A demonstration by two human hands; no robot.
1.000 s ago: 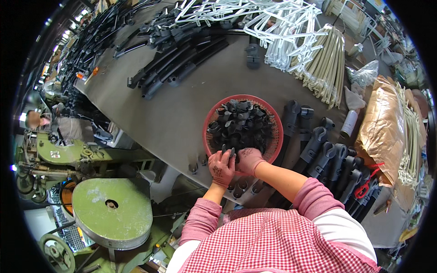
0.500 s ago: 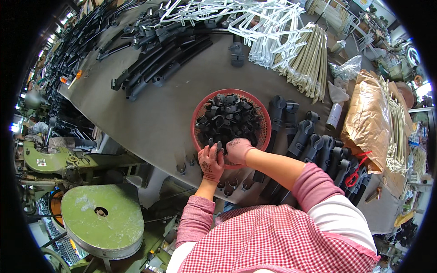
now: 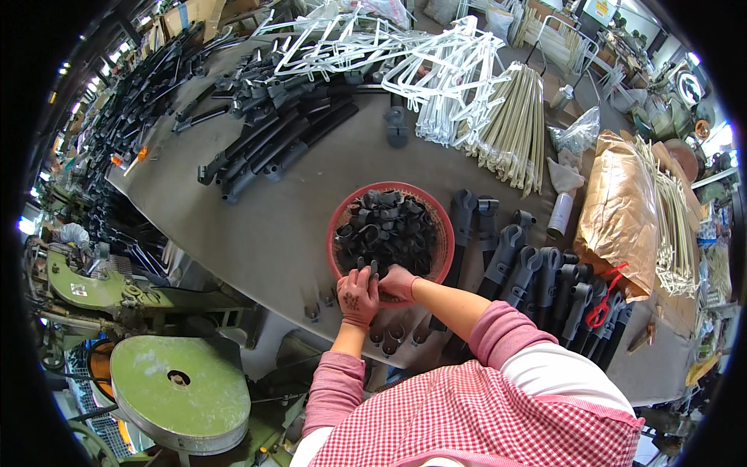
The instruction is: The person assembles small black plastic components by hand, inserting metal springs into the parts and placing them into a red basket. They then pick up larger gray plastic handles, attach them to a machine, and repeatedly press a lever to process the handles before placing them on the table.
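Observation:
A red plastic basket [image 3: 450, 241] on the grey table holds many curved black plastic clips [image 3: 389, 226]. At its near left rim, my left hand [image 3: 358, 300], in a thin glove, is closed with the fingers pointing up. One or two black clip pieces [image 3: 367, 265] stick up between its thumb and fingers. Close beside it, over the basket's near edge, my right hand [image 3: 398, 282] is curled with its fingertips turned toward the left hand. Those fingertips are hidden, so what they grip cannot be made out.
Black tubes with clamp ends [image 3: 521, 268] lie right of the basket; more tubes [image 3: 272, 140] are heaped far left. White wire frames [image 3: 451, 70] and beige rods [image 3: 513, 124] sit at the back. A brown paper package [image 3: 618, 210] and a spray can [image 3: 560, 214] stand right. A green machine [image 3: 179, 389] is at lower left.
My right hand has drawn back from the clips toward the left hand at the basket's near edge. The left hand still holds up its clip. The whole view has shifted slightly.

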